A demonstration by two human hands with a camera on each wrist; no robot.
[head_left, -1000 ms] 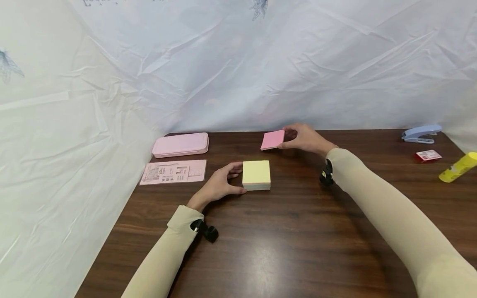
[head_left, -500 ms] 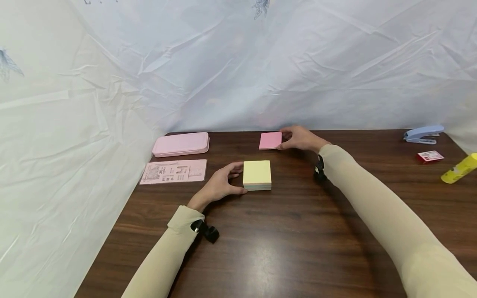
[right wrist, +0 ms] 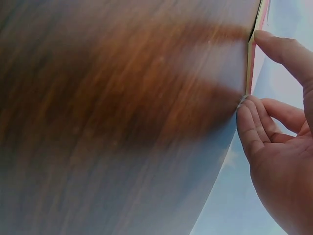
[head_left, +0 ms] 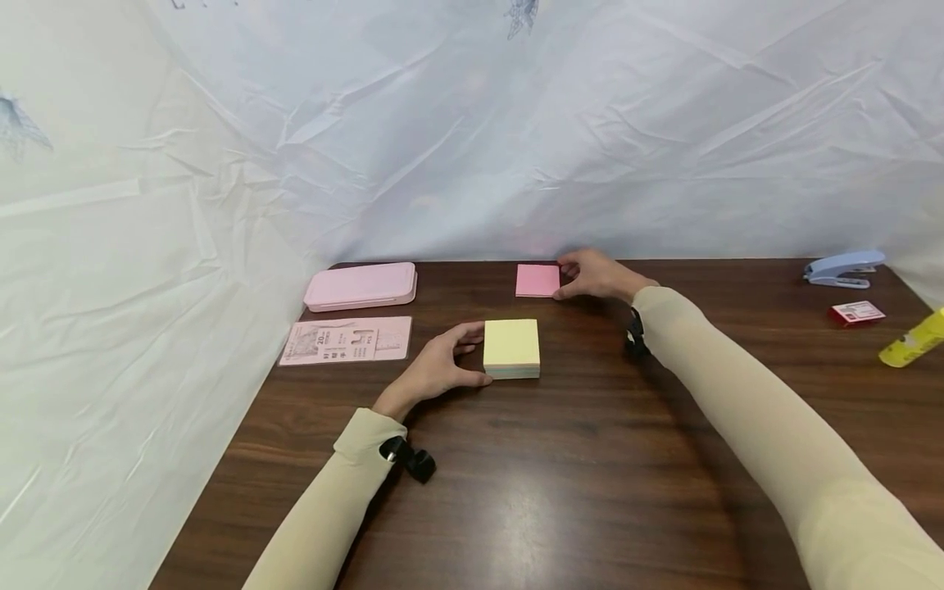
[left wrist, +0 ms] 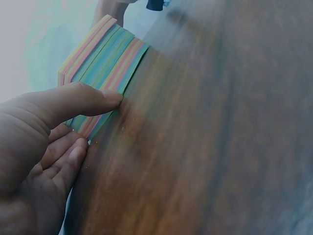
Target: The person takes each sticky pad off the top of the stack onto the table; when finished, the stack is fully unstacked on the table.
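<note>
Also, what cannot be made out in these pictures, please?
Head view: far end of the yellow tube, cut off by the right edge.
Head view: writing on the red box, too small.
Left wrist view: part of the note block, behind the thumb of the left hand.
Right wrist view: upper end of the pink pad, cut off by the top edge.

The right hand (right wrist: 282, 155) grips a thin pad (right wrist: 251, 66) on a wooden table (right wrist: 122, 98).
</note>
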